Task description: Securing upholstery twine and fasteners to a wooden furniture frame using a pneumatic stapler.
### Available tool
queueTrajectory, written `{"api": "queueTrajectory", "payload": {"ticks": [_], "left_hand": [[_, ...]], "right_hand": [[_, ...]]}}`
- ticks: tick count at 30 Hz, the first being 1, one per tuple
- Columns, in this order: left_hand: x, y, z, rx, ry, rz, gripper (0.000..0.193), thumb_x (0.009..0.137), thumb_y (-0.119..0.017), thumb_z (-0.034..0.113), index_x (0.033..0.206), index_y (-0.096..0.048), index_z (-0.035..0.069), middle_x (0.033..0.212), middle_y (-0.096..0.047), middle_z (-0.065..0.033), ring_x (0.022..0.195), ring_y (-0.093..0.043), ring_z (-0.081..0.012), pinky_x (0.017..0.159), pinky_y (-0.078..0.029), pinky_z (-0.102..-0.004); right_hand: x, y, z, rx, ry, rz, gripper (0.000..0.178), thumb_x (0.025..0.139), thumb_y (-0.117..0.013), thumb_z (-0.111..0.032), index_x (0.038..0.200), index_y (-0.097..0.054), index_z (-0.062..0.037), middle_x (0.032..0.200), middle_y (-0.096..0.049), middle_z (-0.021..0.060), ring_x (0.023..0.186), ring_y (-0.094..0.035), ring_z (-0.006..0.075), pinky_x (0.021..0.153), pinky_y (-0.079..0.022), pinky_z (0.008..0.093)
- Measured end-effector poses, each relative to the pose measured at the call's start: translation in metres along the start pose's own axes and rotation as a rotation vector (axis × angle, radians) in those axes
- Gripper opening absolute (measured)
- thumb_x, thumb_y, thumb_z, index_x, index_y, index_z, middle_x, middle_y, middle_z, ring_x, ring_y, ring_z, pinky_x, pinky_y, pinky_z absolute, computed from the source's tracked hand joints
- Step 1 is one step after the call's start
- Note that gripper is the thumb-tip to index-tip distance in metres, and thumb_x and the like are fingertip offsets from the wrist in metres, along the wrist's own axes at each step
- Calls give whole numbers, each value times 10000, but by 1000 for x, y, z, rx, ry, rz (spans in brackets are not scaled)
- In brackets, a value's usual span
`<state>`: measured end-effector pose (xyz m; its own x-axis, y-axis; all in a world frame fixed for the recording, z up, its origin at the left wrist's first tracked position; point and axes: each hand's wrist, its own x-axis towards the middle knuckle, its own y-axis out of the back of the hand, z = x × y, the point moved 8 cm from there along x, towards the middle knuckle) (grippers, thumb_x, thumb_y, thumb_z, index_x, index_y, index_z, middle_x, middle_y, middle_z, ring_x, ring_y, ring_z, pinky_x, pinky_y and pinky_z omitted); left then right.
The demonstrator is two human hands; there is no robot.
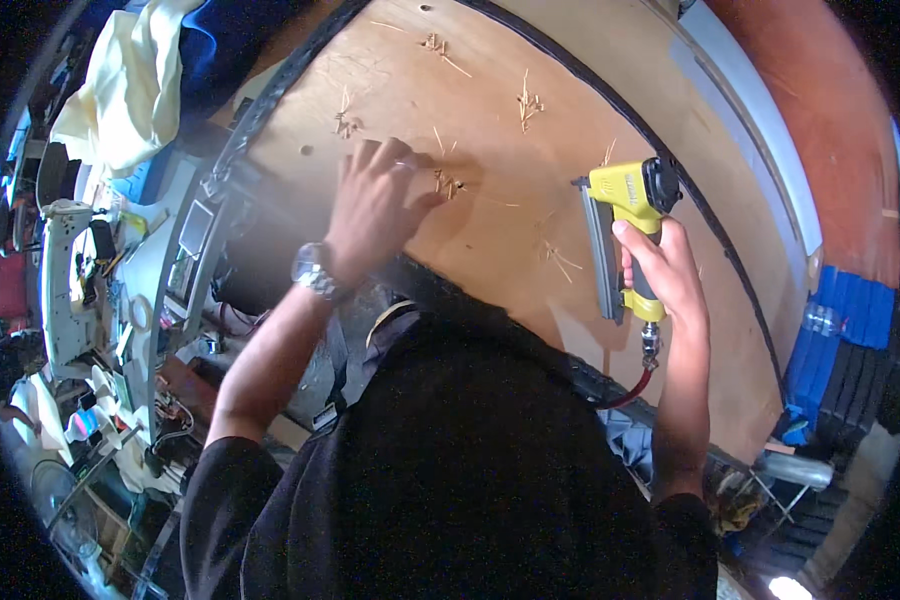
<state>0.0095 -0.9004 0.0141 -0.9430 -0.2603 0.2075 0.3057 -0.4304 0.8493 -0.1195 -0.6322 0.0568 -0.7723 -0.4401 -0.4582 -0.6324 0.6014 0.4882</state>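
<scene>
Two hands work over a plywood panel [490, 150]: the left hand [375, 205] rests flat, fingers released, while the right hand [665, 275] (at three o'clock) grasps a yellow nail gun [625, 215].

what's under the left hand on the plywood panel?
The left hand lies flat on the round tan plywood panel, its fingertips beside a cluster of thin pale splinters. Whatever sits directly beneath the palm is covered.
</scene>
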Motion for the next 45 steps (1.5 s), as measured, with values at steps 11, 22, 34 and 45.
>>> {"api": "queueTrajectory", "payload": {"ticks": [11,22,34,45], "left_hand": [[11,-29,27,-139,-76,180,110,803,-664,151,894,-714,114,901,-672,-39,896,-583,-263,838,-448,-377],[-20,9,13,-272,333,477,304,794,-735,157,1065,-626,75,905,-651,-111,833,-615,-292,761,-494,-399],[-7,-24,47,36,104,356,104,813,-643,94,861,-721,45,920,-676,-115,855,-609,-298,812,-484,-380],[32,-33,34,-832,-21,-375,251,997,-497,177,867,-603,-10,857,-645,-82,838,-624,-154,759,-485,-298]], "right_hand": [[-1,-17,-13,-71,117,-127,228,925,-622,-219,819,-556,-28,605,-549,-1,503,-545,75,471,-471,245],[11,-14,-14,-177,277,-228,246,910,-619,-243,877,-583,-2,608,-565,23,500,-563,95,484,-495,266],[23,-8,-6,-139,367,-217,437,888,-601,-363,659,-596,9,536,-606,82,485,-631,192,532,-529,353],[19,-7,-8,-104,308,-179,382,895,-611,-331,678,-574,-19,526,-589,60,483,-624,161,498,-501,333]]}}
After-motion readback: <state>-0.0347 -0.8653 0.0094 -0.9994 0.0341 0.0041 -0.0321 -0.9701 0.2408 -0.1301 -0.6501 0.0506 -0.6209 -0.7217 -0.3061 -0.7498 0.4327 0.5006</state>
